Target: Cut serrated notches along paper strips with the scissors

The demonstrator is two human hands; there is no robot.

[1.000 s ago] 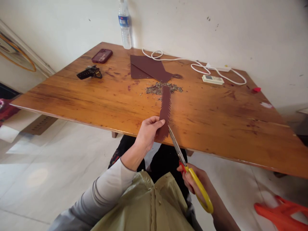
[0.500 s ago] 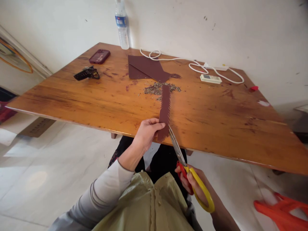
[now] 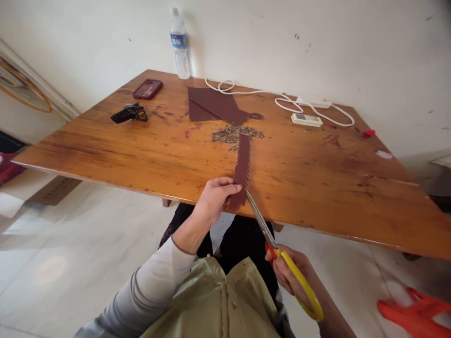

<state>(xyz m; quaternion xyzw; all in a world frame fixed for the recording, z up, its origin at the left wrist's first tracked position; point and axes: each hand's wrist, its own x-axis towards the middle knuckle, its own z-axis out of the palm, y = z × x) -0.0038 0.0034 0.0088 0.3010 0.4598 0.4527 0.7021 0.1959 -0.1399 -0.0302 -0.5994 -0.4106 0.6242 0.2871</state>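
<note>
Between the thumb and fingers of my left hand (image 3: 214, 199) is a dark maroon strip (image 3: 243, 157), which looks like paper or thin card. Fine saw-like cuts run along its right edge and its near end. My right hand (image 3: 291, 267) grips scissors (image 3: 260, 218) with one red and one yellow handle. Their blades look nearly closed, with the tips at the strip's right edge, close to my left thumb. Beyond the strip's far end lies a pile of small dry-looking scraps (image 3: 225, 134). Larger maroon sheets (image 3: 214, 105) rest behind the pile.
On the wooden table (image 3: 141, 155) are a phone in a maroon case (image 3: 148, 89), a black hair claw clip (image 3: 129, 113), a water bottle (image 3: 181, 51), a white cable (image 3: 257, 92) and a white remote (image 3: 306, 120). An orange plastic stool (image 3: 412, 312) stands at the lower right.
The scissor handles have come closer together and the blades have narrowed at the strip's edge. My right hand has shifted slightly right and down. My view has tilted up a little.
</note>
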